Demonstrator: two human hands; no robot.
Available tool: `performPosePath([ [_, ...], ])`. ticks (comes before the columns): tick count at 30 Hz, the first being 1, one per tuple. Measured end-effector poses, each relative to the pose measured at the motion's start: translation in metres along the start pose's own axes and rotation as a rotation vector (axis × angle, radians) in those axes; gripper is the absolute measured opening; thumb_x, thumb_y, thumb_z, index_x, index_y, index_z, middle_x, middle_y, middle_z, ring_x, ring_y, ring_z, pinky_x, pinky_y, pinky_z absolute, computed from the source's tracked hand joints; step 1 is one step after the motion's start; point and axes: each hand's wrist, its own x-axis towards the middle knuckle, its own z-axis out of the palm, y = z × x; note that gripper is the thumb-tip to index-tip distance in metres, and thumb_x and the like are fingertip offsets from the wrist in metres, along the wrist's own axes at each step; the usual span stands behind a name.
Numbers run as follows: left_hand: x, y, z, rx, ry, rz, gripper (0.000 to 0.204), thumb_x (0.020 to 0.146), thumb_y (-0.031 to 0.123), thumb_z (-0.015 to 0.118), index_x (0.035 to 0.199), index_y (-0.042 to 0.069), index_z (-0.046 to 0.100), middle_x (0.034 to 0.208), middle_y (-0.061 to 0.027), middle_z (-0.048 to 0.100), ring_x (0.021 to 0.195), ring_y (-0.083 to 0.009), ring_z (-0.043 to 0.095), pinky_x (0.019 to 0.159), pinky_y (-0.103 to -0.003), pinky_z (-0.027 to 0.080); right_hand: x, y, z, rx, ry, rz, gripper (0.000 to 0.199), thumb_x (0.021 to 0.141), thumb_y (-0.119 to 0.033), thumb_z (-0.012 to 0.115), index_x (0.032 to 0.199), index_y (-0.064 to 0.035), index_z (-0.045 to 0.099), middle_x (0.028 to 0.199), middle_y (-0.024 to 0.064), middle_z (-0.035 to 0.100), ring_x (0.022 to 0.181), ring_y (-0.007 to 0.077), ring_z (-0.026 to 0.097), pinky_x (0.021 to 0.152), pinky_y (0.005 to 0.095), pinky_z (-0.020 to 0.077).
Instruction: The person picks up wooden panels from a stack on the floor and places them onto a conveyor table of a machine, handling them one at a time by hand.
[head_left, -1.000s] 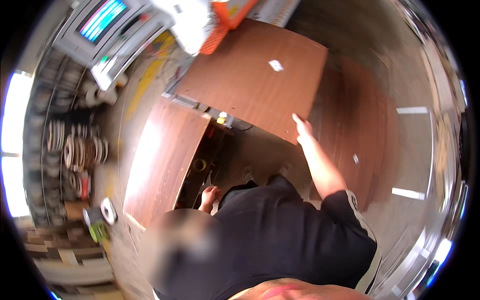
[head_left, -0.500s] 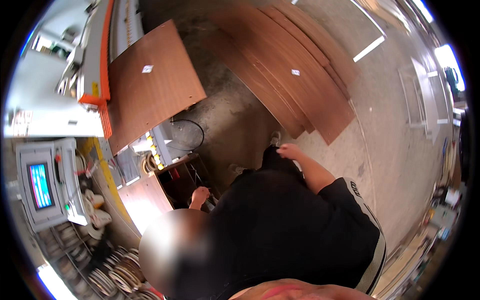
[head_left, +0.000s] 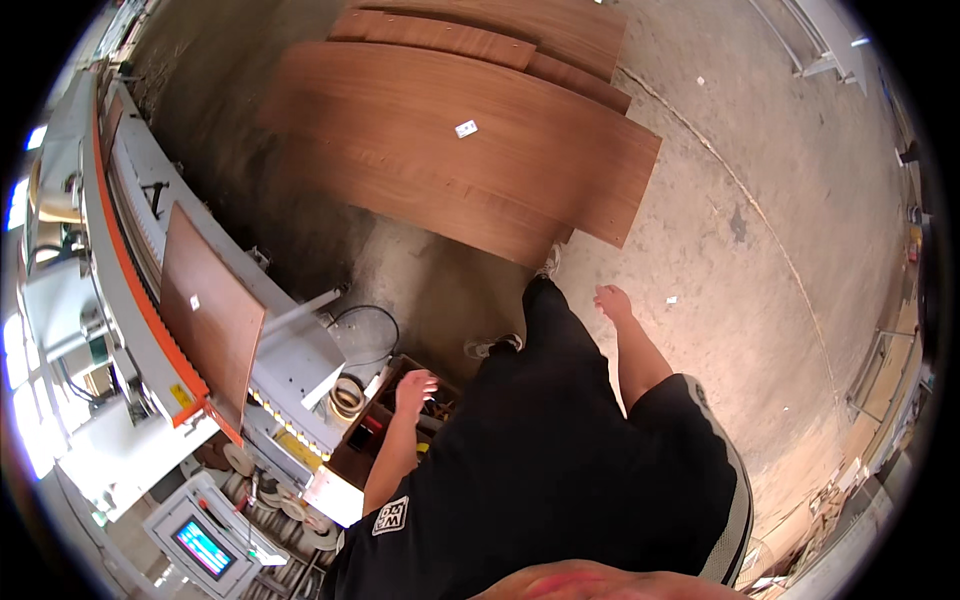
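Note:
My left hand [head_left: 416, 388] hangs over an open wooden box [head_left: 352, 458] beside the machine. Its fingers are loosely bent and slightly apart, with nothing visible in them. Out over the floor, to the right of my leg, my right hand [head_left: 612, 301] is also relaxed and bare, its fingers partly spread. In front of my feet lies a stack of brown wood-grain panels [head_left: 400, 130], the top one bearing a small white label [head_left: 466, 129]. At the left, a smaller brown panel [head_left: 212, 325] with a white label rests on the long machine, along its orange rail.
The grey machine [head_left: 140, 170] with its orange rail [head_left: 130, 270] runs along the left. A control screen [head_left: 205, 546] stands at the lower left, near rolls of edging [head_left: 300, 510]. A black cable [head_left: 375, 308] loops on the floor by the machine's end.
My view has turned toward the stack, so the machine appears farther left. The smaller panel lies farther along the orange rail. My left arm shows more fully, and my right hand has moved off my leg.

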Motion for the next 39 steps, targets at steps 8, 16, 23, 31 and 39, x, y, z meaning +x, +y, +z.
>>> performPosePath([
  [8, -0.009, 0.120, 0.205, 0.224, -0.374, 0.082, 0.025, 0.101, 0.017, 0.058, 0.120, 0.002, 0.061, 0.103, -0.0089, 0.072, 0.092, -0.0153, 0.068, 0.085, -0.029, 0.052, 0.214, -0.079, -0.066, -0.398, 0.438, -0.081, 0.053, 0.090, -0.050, 0.057, 0.123, -0.0091, 0.063, 0.119, 0.0192, 0.067, 0.114, 0.0379, 0.062, 0.097, 0.0462, 0.0479],
  [16, -0.004, 0.109, 0.176, 0.323, -0.153, -0.182, 0.029, 0.101, 0.023, 0.056, 0.123, 0.005, 0.060, 0.108, -0.0090, 0.072, 0.095, -0.0159, 0.068, 0.082, -0.029, 0.051, 0.318, -0.095, -0.097, 0.426, 0.179, 0.205, 0.098, 0.088, -0.065, 0.060, 0.144, 0.0127, 0.040, 0.145, 0.0243, 0.050, 0.133, 0.0364, 0.049, 0.112, 0.0399, 0.0373],
  [23, 0.025, 0.099, 0.126, 0.330, -0.041, -0.225, 0.020, 0.095, 0.022, 0.058, 0.108, 0.007, 0.064, 0.095, -0.0051, 0.072, 0.077, -0.0118, 0.065, 0.065, -0.026, 0.049, 0.207, -0.112, -0.090, 0.399, 0.315, 0.052, 0.086, 0.090, -0.064, 0.061, 0.127, 0.0131, 0.059, 0.122, 0.0185, 0.066, 0.109, 0.0275, 0.064, 0.095, 0.0368, 0.0491],
  [31, 0.091, 0.204, 0.137, 0.083, -0.289, 0.018, 0.011, 0.096, 0.015, 0.051, 0.092, 0.010, 0.060, 0.076, 0.0024, 0.060, 0.061, -0.0052, 0.052, 0.052, -0.020, 0.038, 0.057, -0.111, -0.145, 0.365, 0.476, 0.031, 0.082, 0.090, -0.064, 0.062, 0.117, 0.0140, 0.064, 0.111, 0.0179, 0.070, 0.100, 0.0265, 0.066, 0.090, 0.0366, 0.0515],
  [39, 0.218, 0.276, 0.089, -0.276, 0.051, -0.070, 0.037, 0.101, 0.041, 0.050, 0.116, 0.009, 0.062, 0.104, -0.0088, 0.070, 0.086, -0.0228, 0.066, 0.075, -0.038, 0.055, -0.197, -0.188, -0.211, 0.324, 1.248, 0.303, 0.091, 0.082, -0.077, 0.057, 0.113, 0.0075, 0.070, 0.108, 0.0164, 0.073, 0.093, 0.0292, 0.068, 0.090, 0.0410, 0.0544],
])
